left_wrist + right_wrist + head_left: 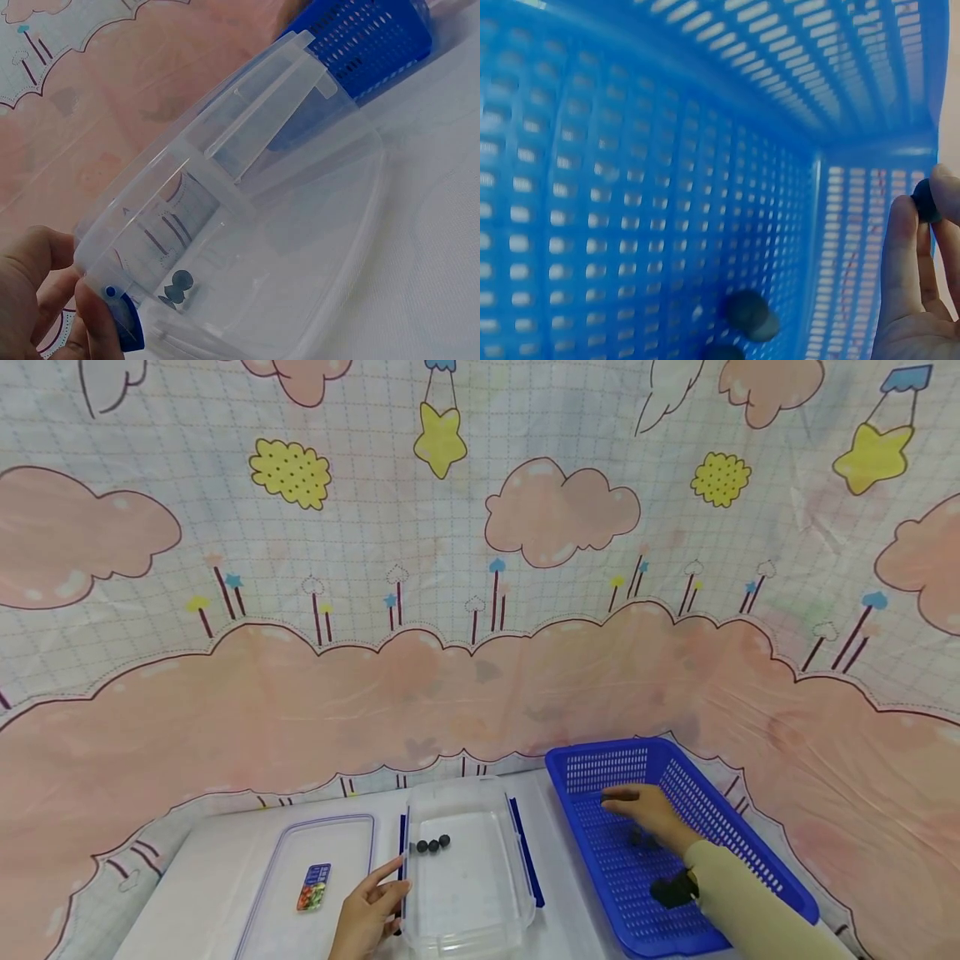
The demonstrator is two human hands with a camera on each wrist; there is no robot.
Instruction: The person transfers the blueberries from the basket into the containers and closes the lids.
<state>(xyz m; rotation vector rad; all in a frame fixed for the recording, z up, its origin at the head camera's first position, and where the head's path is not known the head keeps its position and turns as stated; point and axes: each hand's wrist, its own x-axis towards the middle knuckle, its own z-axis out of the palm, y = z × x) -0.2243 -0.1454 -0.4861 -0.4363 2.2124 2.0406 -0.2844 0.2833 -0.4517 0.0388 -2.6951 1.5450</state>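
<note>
My left hand [369, 906] grips the left side wall of a clear plastic box [468, 893], its fingers beside a blue latch [129, 322] in the left wrist view. Three small dark balls [433, 846] lie in a row inside the box, near that wall. Over the blue basket [600, 852], my right hand [643, 812] pinches another small dark ball [925, 201] between thumb and fingertips. Below it, several more dark balls [747, 309] rest on the basket's floor, partly blurred in the right wrist view.
Left of the box lies a clear lid [258, 893] with a bluish rim, and a small printed packet [313, 887] shows within its outline. Another blue latch [527, 852] hangs along the box's right side. A patterned cloth [420, 702] rises behind the white table [195, 860].
</note>
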